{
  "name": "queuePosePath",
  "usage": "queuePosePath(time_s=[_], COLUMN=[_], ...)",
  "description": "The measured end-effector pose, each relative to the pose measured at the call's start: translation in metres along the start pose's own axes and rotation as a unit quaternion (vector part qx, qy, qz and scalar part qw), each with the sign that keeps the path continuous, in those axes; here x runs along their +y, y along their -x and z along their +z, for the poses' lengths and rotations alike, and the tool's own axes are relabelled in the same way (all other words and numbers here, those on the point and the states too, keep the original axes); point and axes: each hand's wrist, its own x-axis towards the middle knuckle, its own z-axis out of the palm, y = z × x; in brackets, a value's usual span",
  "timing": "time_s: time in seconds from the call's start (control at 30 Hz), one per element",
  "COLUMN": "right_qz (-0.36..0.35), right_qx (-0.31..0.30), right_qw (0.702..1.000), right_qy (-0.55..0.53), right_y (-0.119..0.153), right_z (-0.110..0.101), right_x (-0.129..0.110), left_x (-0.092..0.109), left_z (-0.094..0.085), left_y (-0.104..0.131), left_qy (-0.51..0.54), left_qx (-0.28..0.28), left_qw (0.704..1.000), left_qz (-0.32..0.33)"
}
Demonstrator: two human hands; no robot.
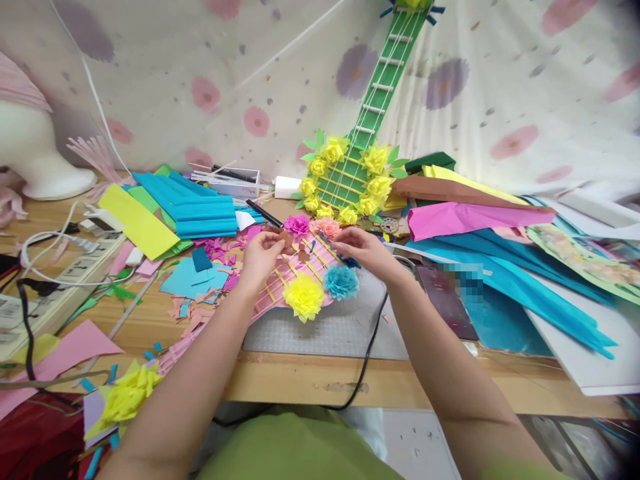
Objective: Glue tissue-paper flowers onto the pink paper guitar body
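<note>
A pink paper guitar body with yellow strips lies on the grey cutting mat. Paper flowers sit on it: a yellow one, a turquoise one, a magenta one and a peach one. My left hand is closed at the body's left side, its fingertips pinching brown paper. Over the right side, my right hand has curled fingers, with a dark blue paper flower just below; what its fingertips hold is too small to make out.
A green paper guitar ringed with yellow flowers leans against the curtain. Folded blue crepe paper, paper scraps and a power strip lie left. Right are a dark phone-like slab and colored paper rolls. A black cable crosses the front edge.
</note>
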Motion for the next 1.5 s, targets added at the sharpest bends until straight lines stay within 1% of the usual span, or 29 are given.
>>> queuePosePath(time_s=[0.1,0.2,0.23,0.27,0.33,0.4,0.47,0.57,0.63,0.73,0.83,0.93,1.03,1.1,1.17,1.23,1.3,1.37,1.43,1.5], right_qz=[0.047,0.118,0.139,0.158,0.175,0.157,0.124,0.095,0.101,0.136,0.161,0.172,0.168,0.142,0.101,0.064,0.041,0.035,0.037,0.023], right_qx=[0.018,0.009,0.026,0.057,0.133,0.183,0.188,0.163,0.16,0.175,0.178,0.18,0.225,0.263,0.272,0.247,0.193,0.112,0.035,-0.013], right_qw=[0.998,0.989,0.982,0.97,0.935,0.907,0.898,0.899,0.902,0.899,0.897,0.908,0.929,0.943,0.956,0.967,0.98,0.993,0.997,0.996], right_qy=[0.029,0.087,0.127,0.177,0.277,0.345,0.378,0.394,0.388,0.377,0.372,0.336,0.243,0.149,0.049,-0.016,-0.022,0.01,0.053,0.088], right_y=[0.029,0.052,0.056,0.058,0.055,0.046,0.034,0.02,0.014,0.008,0.004,0.002,0.002,0.003,0.005,0.008,0.01,0.01,0.007,0.001], right_z=[-0.032,-0.056,-0.061,-0.065,-0.067,-0.064,-0.059,-0.05,-0.046,-0.042,-0.041,-0.044,-0.051,-0.057,-0.061,-0.061,-0.056,-0.046,-0.033,-0.018], right_x=[0.016,0.038,0.045,0.052,0.065,0.074,0.079,0.083,0.084,0.088,0.091,0.092,0.086,0.076,0.059,0.039,0.016,-0.002,-0.015,-0.022], left_x=[-0.002,-0.003,-0.004,-0.004,-0.004,-0.004,-0.004,-0.004,-0.004,-0.004,-0.006,-0.007,-0.007,-0.008,-0.008,-0.01,-0.012,-0.015,-0.017,-0.018], left_z=[-0.014,-0.025,-0.027,-0.029,-0.032,-0.033,-0.035,-0.037,-0.039,-0.04,-0.039,-0.038,-0.038,-0.039,-0.04,-0.04,-0.04,-0.038,-0.037,-0.036], left_y=[-0.004,-0.005,-0.005,-0.005,-0.005,-0.004,-0.002,0.002,0.005,0.008,0.009,0.01,0.01,0.011,0.011,0.012,0.012,0.012,0.013,0.014], left_qy=[0.0,0.001,0.0,0.001,0.005,0.005,0.002,0.0,0.004,0.011,0.015,0.017,0.015,0.013,0.013,0.015,0.021,0.027,0.03,0.026], left_qx=[0.04,0.072,0.083,0.093,0.107,0.118,0.12,0.109,0.1,0.093,0.094,0.089,0.086,0.09,0.091,0.083,0.073,0.066,0.061,0.057], left_qw=[0.999,0.997,0.996,0.995,0.994,0.993,0.993,0.994,0.995,0.996,0.995,0.996,0.996,0.995,0.995,0.996,0.996,0.997,0.997,0.997], left_qz=[0.016,0.025,0.029,0.033,0.035,0.03,0.021,0.006,-0.002,-0.013,-0.022,-0.025,-0.033,-0.04,-0.043,-0.043,-0.043,-0.04,-0.037,-0.033])
